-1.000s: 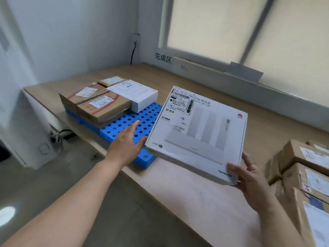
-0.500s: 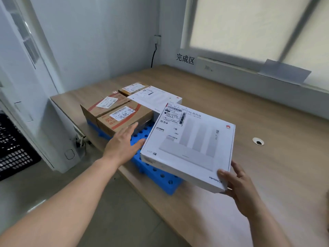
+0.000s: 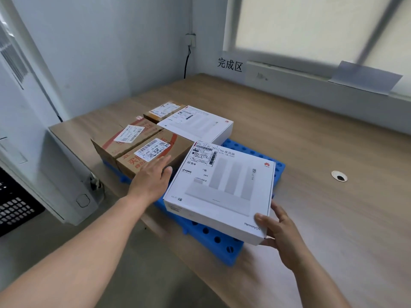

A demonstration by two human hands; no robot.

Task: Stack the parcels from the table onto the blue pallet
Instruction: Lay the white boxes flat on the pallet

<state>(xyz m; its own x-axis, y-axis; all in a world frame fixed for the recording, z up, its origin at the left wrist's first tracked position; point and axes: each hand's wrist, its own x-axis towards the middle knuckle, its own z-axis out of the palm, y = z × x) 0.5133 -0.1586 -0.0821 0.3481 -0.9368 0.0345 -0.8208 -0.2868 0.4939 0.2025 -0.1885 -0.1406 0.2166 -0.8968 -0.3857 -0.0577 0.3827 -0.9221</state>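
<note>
Parcel-handling workroom. Evidence: courier-labelled cartons (image 3: 124,150) stacked on a blue pallet (image 3: 213,242) at the left end of a long wooden table (image 3: 333,218); wall sign (image 3: 229,65) reading 完成区; black perforated crate (image 3: 13,210) at left.

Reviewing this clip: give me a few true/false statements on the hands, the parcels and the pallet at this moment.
1. The right hand grips the near right corner of the white router box. True.
2. The blue pallet carries nothing. False: brown cartons and a second white box sit on it.
3. The left hand is a fist. False: its fingers are straight, beside the router box's left edge.
4. A round cable hole sits in the table right of the pallet. True.
</note>
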